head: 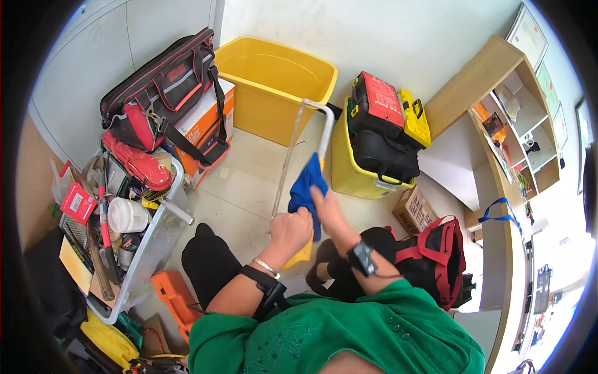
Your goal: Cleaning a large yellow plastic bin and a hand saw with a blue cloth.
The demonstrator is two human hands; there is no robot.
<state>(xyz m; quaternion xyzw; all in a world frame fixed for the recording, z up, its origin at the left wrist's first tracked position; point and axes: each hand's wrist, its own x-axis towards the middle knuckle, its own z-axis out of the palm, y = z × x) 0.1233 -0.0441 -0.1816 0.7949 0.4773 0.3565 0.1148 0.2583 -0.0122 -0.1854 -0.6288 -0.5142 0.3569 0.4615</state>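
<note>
A hacksaw with a silver frame [328, 122] and a yellow handle [299, 257] is held out over the floor between my knees. A blue cloth [306, 187] is wrapped over part of its frame, near the handle. My left hand [290, 231] is closed, its fingers at the lower edge of the cloth; whether it grips the cloth or the saw under it cannot be made out. My right hand [327, 210] presses the cloth from the right side, slightly blurred. The thin blade side of the saw runs down to the left of the cloth.
A clear plastic bin [173, 224] full of tools stands at left, below a black and red tool bag [163, 89]. An empty yellow tub [275, 98] is ahead, and a yellow bin [343, 173] with cases is right of it. An orange case [175, 297] lies near my left side.
</note>
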